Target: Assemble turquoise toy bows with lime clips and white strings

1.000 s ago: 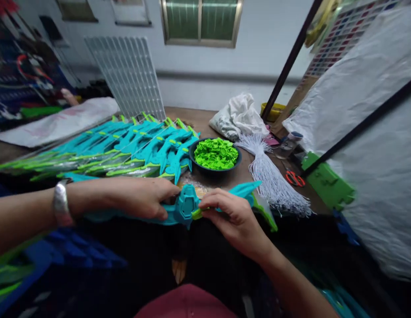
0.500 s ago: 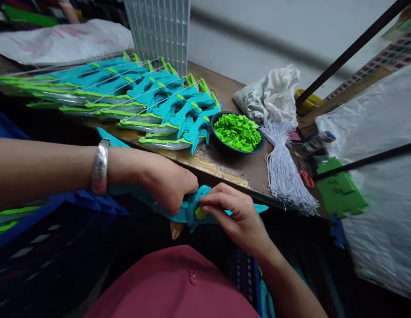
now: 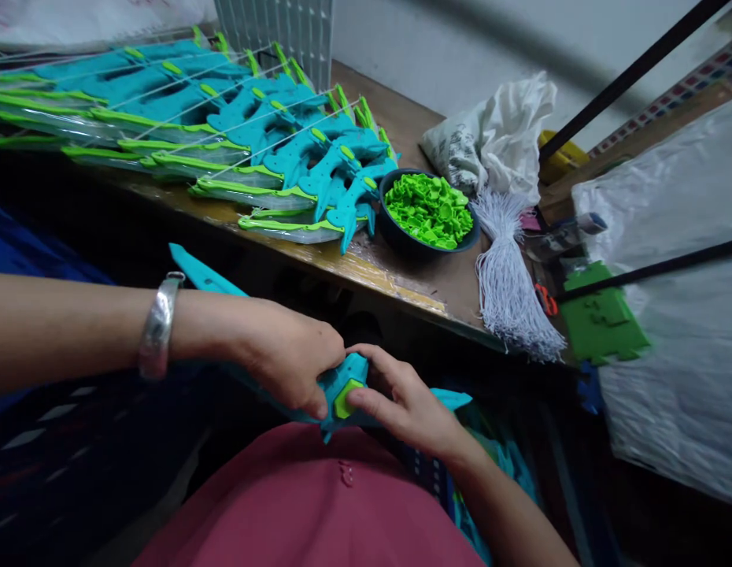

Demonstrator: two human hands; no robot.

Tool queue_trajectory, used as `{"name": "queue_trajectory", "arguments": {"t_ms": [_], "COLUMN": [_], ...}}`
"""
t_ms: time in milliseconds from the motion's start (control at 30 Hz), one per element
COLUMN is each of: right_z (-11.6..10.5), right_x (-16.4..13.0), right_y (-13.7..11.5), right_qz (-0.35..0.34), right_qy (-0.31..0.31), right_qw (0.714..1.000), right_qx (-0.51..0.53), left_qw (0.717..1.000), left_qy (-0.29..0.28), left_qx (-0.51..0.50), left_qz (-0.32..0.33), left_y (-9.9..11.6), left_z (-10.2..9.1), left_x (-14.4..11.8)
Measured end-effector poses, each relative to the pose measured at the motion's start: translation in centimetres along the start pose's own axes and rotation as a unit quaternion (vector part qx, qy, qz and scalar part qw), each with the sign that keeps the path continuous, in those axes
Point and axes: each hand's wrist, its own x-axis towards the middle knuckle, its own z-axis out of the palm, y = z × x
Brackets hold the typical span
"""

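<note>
two bare hands are at work near the worktop (image 3: pixel 454 287), at its near side. the left grip (image 3: pixel 286 354) is clamped on a teal frame (image 3: pixel 357 368), thumb on the near face, fingers over the far side. the right grip (image 3: pixel 404 405) is closed around the same frame from the right, its thumb touching a green cap (image 3: pixel 344 400). the frame is held off the worktop, just over the lap; one pointed end shows to the left beyond the left wrist, the other to the right beyond the right grip. the cap lies against the frame's near face, between the two thumbs; whether it is fully seated cannot be told.

on the worktop, far left, strung bows (image 3: pixel 233 118) in teal and green lie overlapping in a row. just beside their right end stands a dark bowl (image 3: pixel 422 252) filled with loose green caps (image 3: pixel 428 211). right of the bowl lies a tied bundle of white strings (image 3: pixel 511 283), a white sack (image 3: pixel 513 142) on its far side. red-handled scissors (image 3: pixel 545 300) lie to its right, near a green mat (image 3: pixel 605 319). a silver bracelet (image 3: pixel 158 327) is worn on the left wrist.
</note>
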Motion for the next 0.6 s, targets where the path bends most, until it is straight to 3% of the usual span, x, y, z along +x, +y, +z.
{"name": "queue_trajectory", "arguments": {"t_ms": [100,333,433,600], "right_z": [1.9,5.6,5.7,4.2], "right_x": [-0.4,-1.6,-1.8,-2.0], "right_y": [0.8,3.6,4.3,4.4], "right_qz": [0.013,0.058,0.054,0.036], "right_qy": [0.022,-0.009,0.001,0.056], "right_qw": [0.999,0.990,0.992,0.990], "right_qx": [0.047,0.129,0.111,0.120], "left_qw": [0.999,0.999,0.998,0.996], "left_qy": [0.019,-0.041,-0.057,-0.062], "left_qx": [0.007,0.006,0.007,0.057], "left_qz": [-0.025,-0.009,-0.015,-0.017], "left_y": [0.0,1.3,1.5,2.1], "left_z": [2.3,6.6,6.5,4.2], "left_x": [1.4,2.9,3.7,5.5]}}
